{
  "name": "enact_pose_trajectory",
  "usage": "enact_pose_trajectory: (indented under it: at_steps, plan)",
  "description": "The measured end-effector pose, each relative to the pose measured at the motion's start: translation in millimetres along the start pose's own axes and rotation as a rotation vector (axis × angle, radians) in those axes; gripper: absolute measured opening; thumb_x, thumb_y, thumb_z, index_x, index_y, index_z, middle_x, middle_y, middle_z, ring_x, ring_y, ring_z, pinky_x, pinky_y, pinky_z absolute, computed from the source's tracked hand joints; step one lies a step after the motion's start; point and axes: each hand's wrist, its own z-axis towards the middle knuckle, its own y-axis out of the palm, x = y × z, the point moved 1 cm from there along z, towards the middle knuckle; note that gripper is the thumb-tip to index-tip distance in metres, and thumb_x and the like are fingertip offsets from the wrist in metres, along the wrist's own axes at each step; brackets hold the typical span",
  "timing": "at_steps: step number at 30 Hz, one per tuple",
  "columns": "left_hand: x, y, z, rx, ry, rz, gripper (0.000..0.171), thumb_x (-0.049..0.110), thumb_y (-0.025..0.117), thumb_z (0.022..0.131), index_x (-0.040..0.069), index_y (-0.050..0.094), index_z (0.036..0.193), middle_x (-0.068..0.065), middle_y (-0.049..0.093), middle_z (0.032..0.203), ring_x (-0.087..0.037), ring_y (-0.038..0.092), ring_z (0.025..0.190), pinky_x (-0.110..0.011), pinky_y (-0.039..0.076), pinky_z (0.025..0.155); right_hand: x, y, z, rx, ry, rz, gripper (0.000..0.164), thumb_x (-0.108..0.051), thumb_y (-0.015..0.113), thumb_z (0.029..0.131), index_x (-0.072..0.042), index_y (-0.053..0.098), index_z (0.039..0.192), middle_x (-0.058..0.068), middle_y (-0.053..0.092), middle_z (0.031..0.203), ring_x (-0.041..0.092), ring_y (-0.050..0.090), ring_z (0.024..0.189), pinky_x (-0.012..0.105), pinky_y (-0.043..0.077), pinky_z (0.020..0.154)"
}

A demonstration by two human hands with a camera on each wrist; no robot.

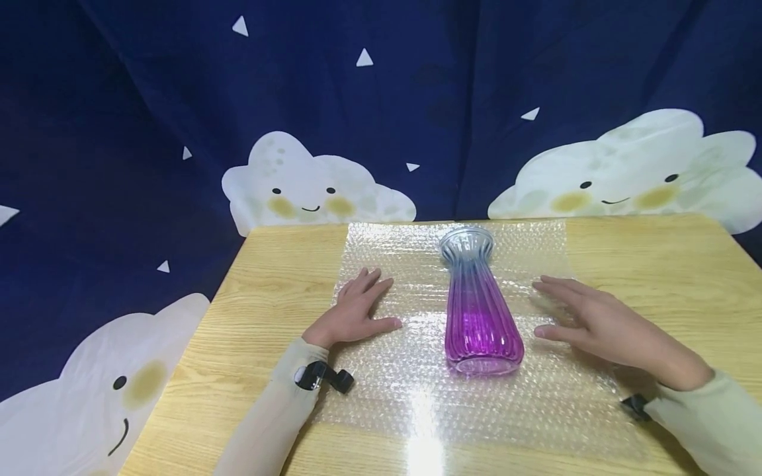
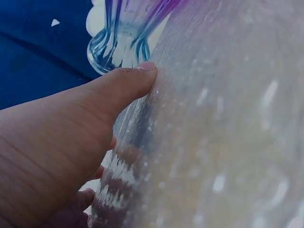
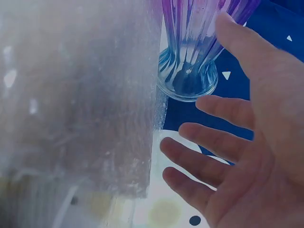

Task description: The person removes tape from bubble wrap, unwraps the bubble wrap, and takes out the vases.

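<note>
A ribbed glass vase, purple at its wide base and clear bluish at its flared mouth, lies on its side with the mouth toward the far edge. Under it, a sheet of bubble wrap is spread flat. My left hand is left of the vase, fingers spread close over the wrap. On the other side, my right hand is over the wrap's right part, thumb apart from the fingers. Both hands are apart from the vase and hold nothing. The right wrist view shows the vase's mouth beyond the spread fingers.
A wooden table carries the sheet, which reaches its far edge. Behind it hangs a dark blue curtain with clouds and white triangles. Small black cameras are strapped at both sleeves.
</note>
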Motion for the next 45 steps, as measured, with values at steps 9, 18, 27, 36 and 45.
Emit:
enact_pose_trajectory:
  at_steps: [9,18,27,36,45]
  plan:
    - [0.3,0.9,1.0,-0.008,-0.007,-0.014,0.088,0.068,0.059,0.084,0.026,0.026,0.155,-0.006,0.011,0.167,-0.031,-0.001,0.156,-0.056,0.006,0.125,-8,-6,7,0.153,0.035,0.073,0.056,-0.046,0.067,0.089,-0.016,0.056,0.135,0.010,0.062,0.135,0.036,0.060,0.120,0.059,0.049,0.095]
    - [1.4,1.0,1.6,0.011,0.001,-0.005,0.086,0.066,0.059,0.085,0.025,0.029,0.154,-0.008,0.014,0.166,-0.033,0.002,0.155,-0.057,0.007,0.124,-16,-12,16,0.235,0.132,0.152,0.036,-0.043,0.064,0.093,-0.017,0.066,0.118,0.010,0.076,0.106,0.027,0.074,0.086,0.031,0.057,0.067]
    - [0.2,3.4,0.9,0.003,0.001,-0.007,0.088,0.068,0.058,0.084,0.026,0.027,0.155,-0.007,0.012,0.166,-0.032,0.001,0.156,-0.058,0.006,0.124,-21,-9,19,0.235,0.183,0.159,0.039,-0.047,0.060,0.094,-0.014,0.067,0.115,0.014,0.075,0.104,0.028,0.072,0.086,0.038,0.056,0.066]
    - [-0.3,2.6,-2.3,0.011,-0.004,-0.006,0.088,0.069,0.058,0.084,0.025,0.027,0.155,-0.008,0.012,0.166,-0.032,0.001,0.155,-0.058,0.006,0.124,-35,-3,29,0.136,0.235,0.333,0.045,-0.052,0.053,0.096,-0.016,0.061,0.122,0.011,0.075,0.104,0.013,0.073,0.078,0.022,0.054,0.062]
    - [-0.3,1.8,-0.9,0.010,-0.004,0.013,0.088,0.069,0.057,0.085,0.026,0.026,0.155,-0.007,0.012,0.166,-0.032,0.001,0.155,-0.057,0.006,0.124,-43,3,39,0.120,0.233,0.377,0.056,-0.053,0.052,0.096,-0.008,0.055,0.130,0.014,0.074,0.105,0.018,0.073,0.079,0.025,0.057,0.062]
